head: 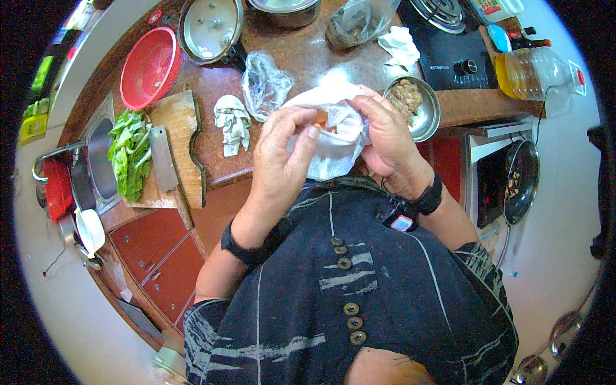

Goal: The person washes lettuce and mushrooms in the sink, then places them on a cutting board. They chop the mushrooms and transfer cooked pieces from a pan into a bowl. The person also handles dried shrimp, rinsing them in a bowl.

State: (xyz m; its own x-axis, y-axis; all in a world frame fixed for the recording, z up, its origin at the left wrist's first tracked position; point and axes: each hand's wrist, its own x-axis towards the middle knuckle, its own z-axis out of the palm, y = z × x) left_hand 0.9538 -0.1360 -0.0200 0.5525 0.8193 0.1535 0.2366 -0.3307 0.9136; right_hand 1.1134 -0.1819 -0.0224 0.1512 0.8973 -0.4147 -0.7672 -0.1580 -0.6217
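Both hands hold a thin white plastic bag (332, 156) close in front of my chest. Its mouth is spread, and something orange (321, 118) shows inside; what it is I cannot tell. My left hand (286, 139) pinches the bag's rim between thumb and fingers. On the other side my right hand (390, 132) grips the bag's edge. Just beyond my right hand is a metal bowl (428, 120) of raw-looking meat pieces (406, 98). To the left of my left hand lie a crumpled cloth (232, 125) and a clear plastic bag (266, 84).
A cleaver (163, 159) and leafy greens (129, 156) lie on a wooden cutting board (185, 130) near the sink (102, 159). Behind are a red colander (150, 70) and a pot lid (210, 29). A black stove (447, 62) and oil bottle (534, 74) stand at right.
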